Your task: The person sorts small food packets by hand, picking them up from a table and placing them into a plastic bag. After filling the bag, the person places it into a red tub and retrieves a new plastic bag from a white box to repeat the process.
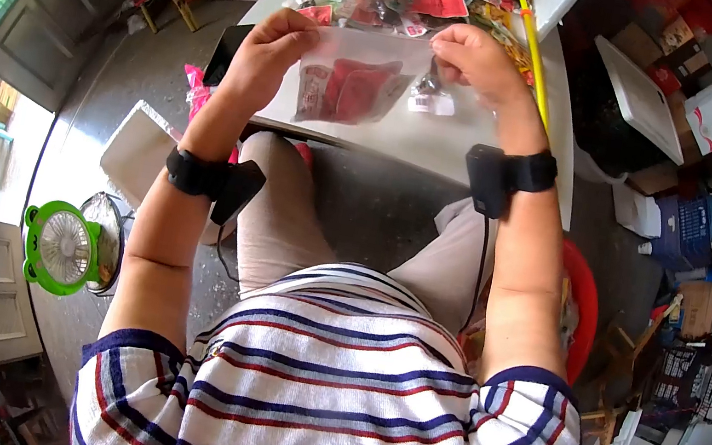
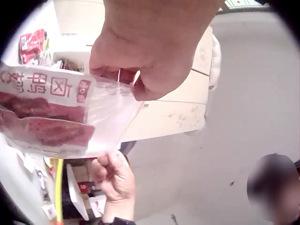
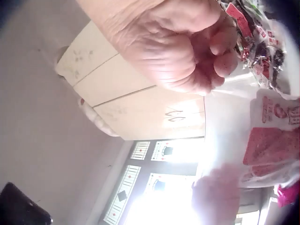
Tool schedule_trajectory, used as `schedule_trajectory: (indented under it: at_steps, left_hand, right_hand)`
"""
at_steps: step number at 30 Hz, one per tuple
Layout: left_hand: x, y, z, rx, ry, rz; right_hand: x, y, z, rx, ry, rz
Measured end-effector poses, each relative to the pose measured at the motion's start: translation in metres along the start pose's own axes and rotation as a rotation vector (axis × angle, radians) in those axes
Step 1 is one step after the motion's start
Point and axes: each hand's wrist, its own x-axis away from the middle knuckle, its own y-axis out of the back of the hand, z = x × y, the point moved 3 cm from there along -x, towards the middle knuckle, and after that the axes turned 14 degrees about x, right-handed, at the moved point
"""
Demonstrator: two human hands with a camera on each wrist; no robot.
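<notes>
A clear plastic bag (image 1: 353,92) with red packets inside hangs stretched between both hands over the near side of the white table (image 1: 471,143). My left hand (image 1: 265,59) pinches its top left corner, thumb against curled fingers. At the opposite top corner, my right hand (image 1: 479,63) pinches the film the same way. Red printed characters show on the bag (image 2: 47,117) in the left wrist view, with dark red packets in its lower part. Beside the bag on the table lies a small clear packet (image 1: 432,95) with a white label.
A heap of colourful snack packets (image 1: 400,1) covers the far side of the table. A yellow stick (image 1: 535,60) lies along the right edge. A green fan (image 1: 58,248) stands at the left, a red basin (image 1: 580,305) at the right.
</notes>
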Motion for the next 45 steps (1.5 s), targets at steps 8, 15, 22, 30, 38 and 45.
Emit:
schedule_trajectory:
  at_steps: [8, 15, 22, 30, 38, 45]
  left_hand:
    - [0.034, -0.080, -0.011, 0.057, 0.094, 0.127]
    - [0.068, -0.111, 0.014, 0.085, 0.210, 0.170]
    - [0.086, -0.106, 0.045, -0.069, 0.294, 0.347]
    - [0.109, -0.082, 0.115, -0.216, 0.602, 0.463]
    - [0.130, -0.027, 0.199, -0.411, 0.803, 0.511]
    - [0.149, 0.022, 0.241, -0.395, 0.700, 0.544]
  right_hand:
    - [0.077, 0.013, 0.014, 0.466, 0.262, -0.042]
    - [0.128, -0.051, 0.024, 0.736, 0.299, -0.134]
    - [0.182, -0.033, 0.003, 0.695, 0.132, -0.147]
    - [0.305, 0.063, -0.061, 0.293, -0.381, -0.451]
    - [0.399, 0.053, -0.179, 0.866, -0.809, -0.527]
    - [0.499, 0.025, -0.275, 0.662, -1.053, -0.542]
